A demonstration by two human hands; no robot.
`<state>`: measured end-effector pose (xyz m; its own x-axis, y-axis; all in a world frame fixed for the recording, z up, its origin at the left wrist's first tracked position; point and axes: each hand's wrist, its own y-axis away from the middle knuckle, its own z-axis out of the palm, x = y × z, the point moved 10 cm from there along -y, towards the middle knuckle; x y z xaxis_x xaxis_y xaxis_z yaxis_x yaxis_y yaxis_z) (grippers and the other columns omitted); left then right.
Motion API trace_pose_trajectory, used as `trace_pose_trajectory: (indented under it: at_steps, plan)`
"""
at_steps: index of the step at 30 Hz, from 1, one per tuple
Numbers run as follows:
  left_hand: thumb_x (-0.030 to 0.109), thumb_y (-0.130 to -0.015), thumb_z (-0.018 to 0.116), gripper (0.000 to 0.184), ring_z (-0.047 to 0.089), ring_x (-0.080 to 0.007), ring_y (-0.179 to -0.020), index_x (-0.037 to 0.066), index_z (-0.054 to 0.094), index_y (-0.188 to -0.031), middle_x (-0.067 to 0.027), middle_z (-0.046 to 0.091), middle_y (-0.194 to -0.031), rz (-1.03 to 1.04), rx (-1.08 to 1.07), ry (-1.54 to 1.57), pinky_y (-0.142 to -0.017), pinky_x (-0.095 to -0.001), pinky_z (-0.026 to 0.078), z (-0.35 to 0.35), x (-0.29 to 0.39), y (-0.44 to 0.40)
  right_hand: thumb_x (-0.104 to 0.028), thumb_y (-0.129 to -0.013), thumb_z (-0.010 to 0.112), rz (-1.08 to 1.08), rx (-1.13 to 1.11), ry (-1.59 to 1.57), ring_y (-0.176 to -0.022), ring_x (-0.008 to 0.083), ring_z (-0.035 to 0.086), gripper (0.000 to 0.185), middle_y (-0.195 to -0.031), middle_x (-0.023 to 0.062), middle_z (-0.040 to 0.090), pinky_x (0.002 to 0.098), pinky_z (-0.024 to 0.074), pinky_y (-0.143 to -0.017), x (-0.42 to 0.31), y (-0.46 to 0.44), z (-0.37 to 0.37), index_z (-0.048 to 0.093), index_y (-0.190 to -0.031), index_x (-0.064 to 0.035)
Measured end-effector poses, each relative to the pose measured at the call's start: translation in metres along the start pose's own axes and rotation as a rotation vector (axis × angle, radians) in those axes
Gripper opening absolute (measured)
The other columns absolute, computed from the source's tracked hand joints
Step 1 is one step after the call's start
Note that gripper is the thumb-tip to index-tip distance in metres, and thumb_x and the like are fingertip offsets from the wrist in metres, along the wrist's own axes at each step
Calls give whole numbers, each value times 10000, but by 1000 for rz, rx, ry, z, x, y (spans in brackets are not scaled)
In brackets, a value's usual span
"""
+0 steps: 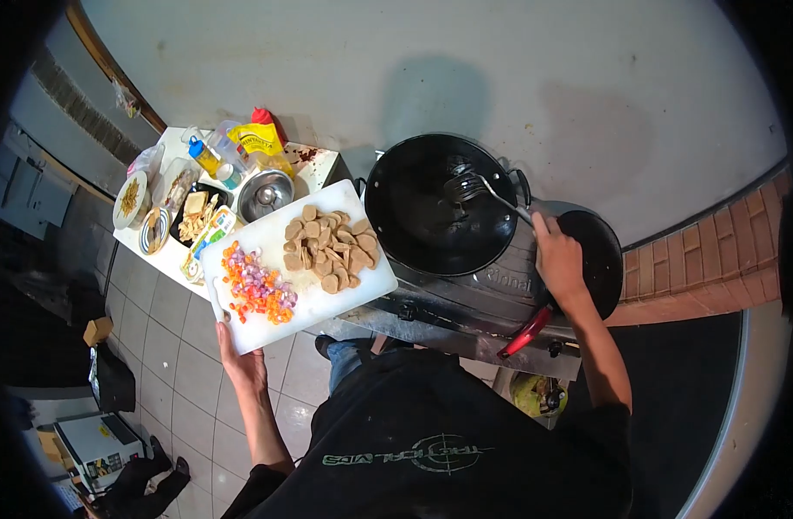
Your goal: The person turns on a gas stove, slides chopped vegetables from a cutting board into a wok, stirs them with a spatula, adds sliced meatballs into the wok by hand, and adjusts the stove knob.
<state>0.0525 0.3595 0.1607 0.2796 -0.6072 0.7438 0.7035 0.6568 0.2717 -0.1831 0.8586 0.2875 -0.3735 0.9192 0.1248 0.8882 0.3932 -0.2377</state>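
My left hand (243, 370) grips the lower edge of a white cutting board (280, 251), holding it up beside the stove. On the board lie sliced brown rounds (332, 251), perhaps sausage, and a pile of chopped orange and purple vegetables (256, 285). My right hand (559, 259) is closed around the handle of a slotted spatula (509, 201). The spatula's head rests inside a large black wok (414, 233), whose inner surface looks dark and shiny. The board's right corner reaches close to the wok's left rim.
The wok sits on a Rinnai stove (505, 281). A frying pan (600, 259) with a red handle (526, 333) stands to its right. On the left table are a steel bowl (266, 195), a yellow bag (260, 143) and several food containers. Another person's legs (154, 480) show at lower left.
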Motion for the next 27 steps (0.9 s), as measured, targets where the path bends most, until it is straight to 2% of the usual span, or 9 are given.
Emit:
trace_pose_trajectory:
  at_steps: [8,10,14,16,23,27]
  plan:
    - [312,-959,533,457,550,-180,-1127,54,423,-1320,-67,537,-1242,-34,-32,-24,-914,-356,505,17,8,2,-5,-765,525,117,-11,-67,-654,378,628,402,-914,173,567,458,506,-551,1,40,-17,480,-1145,-125]
    - [309,-962,529,458,547,-182,-1135,48,420,-1322,-73,535,-1249,-51,-48,-21,-916,-354,505,21,9,2,-24,-800,529,126,42,-166,-655,381,621,314,-889,164,568,469,497,-548,3,48,-23,480,-1094,-121]
    - [299,-972,508,469,537,-200,-1163,19,405,-1333,-103,518,-1292,-70,-96,-18,-939,-356,497,40,16,1,-66,-859,518,153,-5,-239,-661,395,608,198,-870,160,579,485,485,-552,5,56,-32,472,-1047,-108]
    - [307,-970,510,476,543,-200,-1156,22,404,-1336,-104,523,-1285,-86,-99,-27,-939,-350,498,44,17,5,-112,-901,507,174,100,-380,-661,411,597,126,-853,164,584,495,474,-549,6,67,-46,466,-1020,-103]
    - [322,-963,522,467,592,-201,-1070,26,431,-1313,-109,562,-1228,-115,-91,-74,-841,-340,539,63,18,8,-124,-901,528,235,37,-380,-658,421,590,163,-846,164,591,504,465,-543,16,94,-51,478,-1054,-97]
    - [326,-960,528,461,606,-202,-1035,23,445,-1297,-110,573,-1206,-148,-115,-48,-785,-335,555,69,27,11,-117,-902,526,231,105,-423,-666,423,593,151,-837,169,600,507,460,-541,4,100,-81,473,-1040,-88]
